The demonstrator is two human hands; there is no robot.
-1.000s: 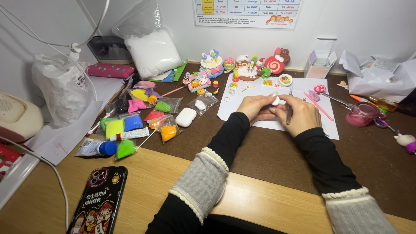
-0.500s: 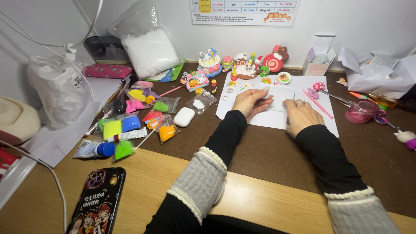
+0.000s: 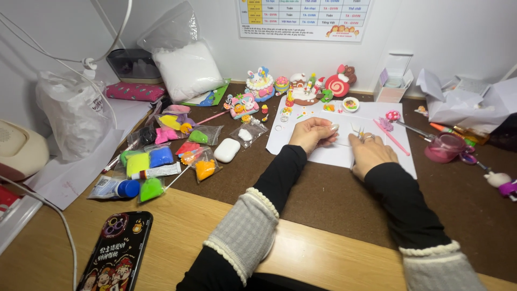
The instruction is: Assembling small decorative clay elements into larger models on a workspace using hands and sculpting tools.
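Toward the desk's far edge, on the white sheet (image 3: 323, 156), I see my left hand (image 3: 312, 133) curled loosely, pinning the paper. My right hand (image 3: 369, 153) pinches small scissors (image 3: 357, 131) upright, tips clear of the sheet.

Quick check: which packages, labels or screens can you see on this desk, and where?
Small clear bags of coloured clay: desk left, pink, yellow, green, blue, orange.
Large clear bag of white filling: back left, against wall.
Printed wall chart: above desk, white grid, coloured cells.
Black phone with cartoon case: front left, lying flat.
Small white open box: back, right of figurines.
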